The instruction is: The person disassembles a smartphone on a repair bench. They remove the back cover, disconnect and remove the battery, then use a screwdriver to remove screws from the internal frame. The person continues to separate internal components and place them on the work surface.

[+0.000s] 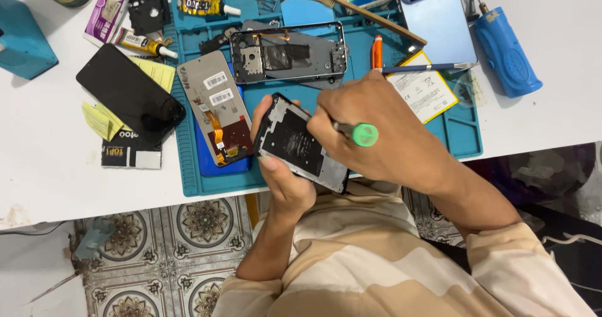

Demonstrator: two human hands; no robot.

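Over the desk's near edge, the left hand (283,166) grips a black rectangular phone frame (301,142) by its sides. The right hand (370,126) is closed around a green-capped screwdriver (357,132), tip toward the frame. Behind lies a blue silicone work mat (461,135).

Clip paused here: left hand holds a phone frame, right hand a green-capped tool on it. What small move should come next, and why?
Probably keep the tool pressed down and turn it in place. The right hand grips it with its tip hidden against the phone frame, which the left hand holds tilted above the blue mat. The tip's exact spot cannot be seen.
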